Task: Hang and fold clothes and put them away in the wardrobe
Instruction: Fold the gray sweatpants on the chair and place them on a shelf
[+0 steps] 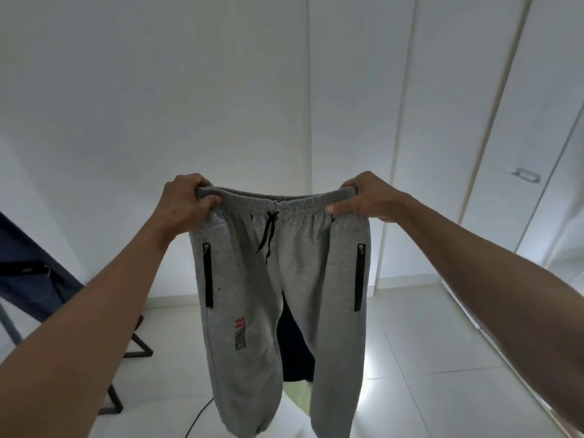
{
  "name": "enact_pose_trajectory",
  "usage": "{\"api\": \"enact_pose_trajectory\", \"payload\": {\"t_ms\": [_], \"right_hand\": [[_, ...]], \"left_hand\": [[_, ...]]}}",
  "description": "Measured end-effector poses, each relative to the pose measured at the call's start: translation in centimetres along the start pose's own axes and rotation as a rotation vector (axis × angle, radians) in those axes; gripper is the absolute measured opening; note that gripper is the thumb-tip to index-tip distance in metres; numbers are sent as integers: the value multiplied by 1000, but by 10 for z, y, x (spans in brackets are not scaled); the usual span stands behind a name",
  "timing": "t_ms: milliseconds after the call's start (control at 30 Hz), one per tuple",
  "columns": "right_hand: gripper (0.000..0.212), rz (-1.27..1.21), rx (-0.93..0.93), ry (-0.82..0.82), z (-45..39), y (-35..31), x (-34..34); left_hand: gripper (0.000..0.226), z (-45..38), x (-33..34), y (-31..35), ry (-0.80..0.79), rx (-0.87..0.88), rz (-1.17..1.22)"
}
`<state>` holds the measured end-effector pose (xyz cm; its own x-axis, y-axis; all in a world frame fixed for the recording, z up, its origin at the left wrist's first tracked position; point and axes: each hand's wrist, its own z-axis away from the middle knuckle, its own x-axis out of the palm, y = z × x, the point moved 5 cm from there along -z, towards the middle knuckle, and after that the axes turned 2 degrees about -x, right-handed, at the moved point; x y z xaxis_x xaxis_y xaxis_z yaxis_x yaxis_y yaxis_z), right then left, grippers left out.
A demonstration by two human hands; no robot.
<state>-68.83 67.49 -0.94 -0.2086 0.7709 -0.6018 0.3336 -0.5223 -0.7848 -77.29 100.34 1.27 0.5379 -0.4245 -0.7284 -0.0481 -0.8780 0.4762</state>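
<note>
Grey sweatpants (303, 279) hang in mid-air in front of me, front side facing me, legs dangling straight down. They have a dark drawstring, two black zip pockets and a red-and-black print on one thigh. My left hand (186, 200) grips the left end of the elastic waistband. My right hand (366, 197) grips the right end, stretching the waistband level. White wardrobe doors (537, 121) with a recessed metal handle (526, 176) stand at the right, closed.
A dark blue garment (34, 279) hangs over a rack with dark metal legs (136, 349) at the left. Behind the sweatpants lie dark cloth (295, 352) and something pale green. A black cable (197, 418) runs across the white tiled floor.
</note>
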Motion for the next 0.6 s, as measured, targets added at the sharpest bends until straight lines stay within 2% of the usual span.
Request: {"api": "enact_pose_trajectory", "payload": {"t_ms": [133, 267, 300, 467, 600], "right_hand": [[39, -177, 122, 204, -5, 7, 4], [12, -175, 264, 429, 1, -1, 36], [11, -197, 286, 462, 2, -3, 46], [17, -244, 292, 496, 4, -12, 88], [14, -236, 246, 447, 6, -15, 118]], "left_hand": [[20, -1, 13, -15, -18, -120, -11], [22, 8, 41, -9, 28, -235, 50], [21, 11, 48, -6, 49, -263, 80], [26, 28, 75, 8, 77, -366, 221], [24, 37, 93, 32, 52, -350, 324]]}}
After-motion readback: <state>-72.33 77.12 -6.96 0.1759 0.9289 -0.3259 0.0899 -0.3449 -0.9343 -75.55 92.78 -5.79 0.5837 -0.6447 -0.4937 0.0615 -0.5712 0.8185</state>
